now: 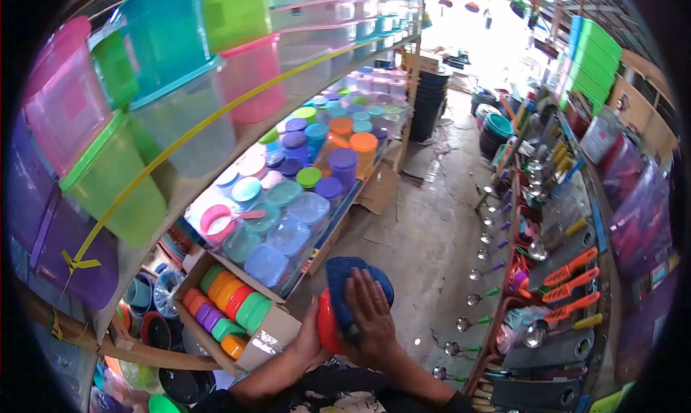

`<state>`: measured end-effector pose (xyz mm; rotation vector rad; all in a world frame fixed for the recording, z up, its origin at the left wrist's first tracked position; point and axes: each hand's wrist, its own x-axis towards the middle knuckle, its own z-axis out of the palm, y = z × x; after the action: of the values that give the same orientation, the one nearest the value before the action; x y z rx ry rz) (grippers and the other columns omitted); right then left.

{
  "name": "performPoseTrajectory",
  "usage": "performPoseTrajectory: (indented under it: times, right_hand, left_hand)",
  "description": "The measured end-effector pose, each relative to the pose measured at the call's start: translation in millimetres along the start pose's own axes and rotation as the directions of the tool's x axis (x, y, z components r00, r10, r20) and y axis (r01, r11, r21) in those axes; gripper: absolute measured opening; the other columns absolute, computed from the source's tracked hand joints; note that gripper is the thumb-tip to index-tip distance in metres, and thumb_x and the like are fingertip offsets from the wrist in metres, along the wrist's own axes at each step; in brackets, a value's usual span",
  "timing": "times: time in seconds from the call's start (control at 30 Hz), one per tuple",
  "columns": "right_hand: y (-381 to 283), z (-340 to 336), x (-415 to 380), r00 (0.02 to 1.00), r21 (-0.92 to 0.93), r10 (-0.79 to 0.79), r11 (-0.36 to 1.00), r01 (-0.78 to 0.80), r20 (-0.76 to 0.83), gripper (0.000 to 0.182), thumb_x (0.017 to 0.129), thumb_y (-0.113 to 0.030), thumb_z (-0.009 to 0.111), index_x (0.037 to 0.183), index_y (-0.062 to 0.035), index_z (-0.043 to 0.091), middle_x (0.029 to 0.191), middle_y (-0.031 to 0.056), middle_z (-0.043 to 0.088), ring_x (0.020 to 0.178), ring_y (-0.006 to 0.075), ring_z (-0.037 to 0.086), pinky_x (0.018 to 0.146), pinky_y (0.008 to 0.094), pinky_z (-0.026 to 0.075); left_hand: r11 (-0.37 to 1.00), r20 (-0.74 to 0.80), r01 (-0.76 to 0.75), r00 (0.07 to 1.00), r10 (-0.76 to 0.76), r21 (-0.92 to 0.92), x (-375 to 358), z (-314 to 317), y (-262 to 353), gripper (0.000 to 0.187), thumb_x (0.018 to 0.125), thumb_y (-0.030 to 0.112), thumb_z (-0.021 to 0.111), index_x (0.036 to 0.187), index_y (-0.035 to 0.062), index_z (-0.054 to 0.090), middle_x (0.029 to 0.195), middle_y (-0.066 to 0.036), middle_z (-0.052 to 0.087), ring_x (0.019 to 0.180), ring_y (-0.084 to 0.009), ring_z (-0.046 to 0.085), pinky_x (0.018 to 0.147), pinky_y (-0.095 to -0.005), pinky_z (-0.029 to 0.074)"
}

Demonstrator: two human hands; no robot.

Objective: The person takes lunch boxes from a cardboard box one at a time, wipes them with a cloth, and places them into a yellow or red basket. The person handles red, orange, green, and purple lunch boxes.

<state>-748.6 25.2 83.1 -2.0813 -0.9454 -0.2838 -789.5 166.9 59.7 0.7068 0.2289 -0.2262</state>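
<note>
Both hands (338, 326) round red bowl (327, 323), blue cloth (349, 283) atop

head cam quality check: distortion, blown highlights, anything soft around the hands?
Head view: strong fisheye, so the yellow-edged shelf bows and the corners are vignetted black; the daylit shop opening at the top is blown out to white; both hands, the right hand pressing a blue cloth on the red round plastic lid and the left hand under it, look reasonably sharp.
</note>
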Motion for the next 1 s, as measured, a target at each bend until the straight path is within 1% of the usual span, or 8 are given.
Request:
performPoseTrajectory:
  times: [0.13,0.2,0.27,0.33,0.57,0.73,0.9,1.0]
  right_hand:
    - [-13,-24,-9,0.986,-0.112,-0.14,0.982,0.149,0.091,0.074,0.084,-0.031,0.061,0.148,-0.0011,0.038,0.158,0.0153,0.031,0.148,0.0294,0.025,0.12,0.0458,0.014]
    - [-16,-26,-23,0.978,-0.115,-0.178,0.975,0.191,0.11,0.072,0.083,-0.032,0.06,0.146,-0.0034,0.041,0.156,0.0139,0.034,0.147,0.0286,0.029,0.12,0.045,0.015]
    - [-18,-28,-36,0.966,-0.109,-0.225,0.965,0.24,0.131,0.071,0.082,-0.033,0.06,0.145,-0.0057,0.044,0.155,0.0125,0.038,0.145,0.0277,0.032,0.119,0.0442,0.015]
    - [-15,-33,-51,0.938,-0.034,-0.24,0.966,0.256,0.251,0.069,0.082,-0.034,0.061,0.144,-0.0081,0.046,0.154,0.0088,0.04,0.145,0.0227,0.034,0.119,0.0423,0.015]
    - [19,-23,-106,0.914,0.14,-0.345,0.937,0.32,0.216,0.072,0.082,-0.027,0.061,0.147,-0.0029,0.041,0.157,0.0132,0.034,0.147,0.0263,0.029,0.12,0.0456,0.017]
    - [21,0,-121,0.967,0.311,-0.021,0.945,0.102,-0.253,0.071,0.08,-0.021,0.062,0.145,0.0015,0.043,0.154,0.0248,0.034,0.145,0.0433,0.027,0.117,0.0517,0.023]
    - [26,-8,-123,0.989,0.262,-0.052,0.961,0.087,-0.137,0.074,0.078,-0.023,0.065,0.144,0.0014,0.044,0.153,0.0258,0.034,0.144,0.046,0.028,0.116,0.0524,0.024]
    - [28,-12,-124,0.989,0.131,-0.125,0.982,0.135,-0.083,0.07,0.08,-0.028,0.061,0.144,-0.0047,0.047,0.152,0.0177,0.039,0.144,0.0392,0.031,0.118,0.0509,0.021]
  left_hand:
    - [0.997,0.045,0.019,0.999,-0.016,-0.07,13,-3,-14,0.064,0.103,0.055,0.029,0.151,0.0124,0.032,0.153,-0.011,0.039,0.139,-0.0267,0.042,0.117,-0.0451,0.032]
    - [0.517,0.377,0.357,0.924,-0.07,-0.778,44,-44,-30,0.066,0.102,0.055,0.032,0.15,0.0116,0.033,0.151,-0.014,0.042,0.136,-0.0297,0.045,0.116,-0.0461,0.034]
    - [0.538,0.436,0.399,0.898,-0.063,-0.742,48,-38,-29,0.071,0.1,0.06,0.032,0.149,0.0094,0.035,0.148,-0.017,0.044,0.133,-0.0333,0.048,0.114,-0.0476,0.037]
    - [0.877,0.344,0.16,0.939,0.006,-0.453,37,-10,-19,0.074,0.098,0.063,0.031,0.147,0.0076,0.037,0.146,-0.022,0.045,0.131,-0.0371,0.048,0.113,-0.0505,0.038]
    - [0.846,0.272,-0.04,0.938,0.215,-0.531,26,8,-31,0.07,0.098,0.057,0.038,0.143,0.0032,0.043,0.139,-0.027,0.049,0.126,-0.0442,0.05,0.108,-0.0553,0.04]
    - [0.923,0.197,-0.202,0.941,0.276,-0.328,19,9,-50,0.065,0.101,0.053,0.034,0.143,0.0033,0.042,0.14,-0.022,0.051,0.126,-0.0364,0.053,0.108,-0.0494,0.041]
    - [0.89,-0.03,-0.39,0.918,0.395,-0.235,19,8,-69,0.065,0.102,0.056,0.032,0.142,0.0062,0.044,0.138,-0.014,0.055,0.125,-0.0284,0.055,0.107,-0.0452,0.044]
    - [0.982,-0.129,-0.185,0.974,0.188,0.035,23,-9,-74,0.07,0.099,0.061,0.036,0.138,0.0048,0.047,0.131,-0.018,0.059,0.116,-0.0304,0.061,0.101,-0.0463,0.048]
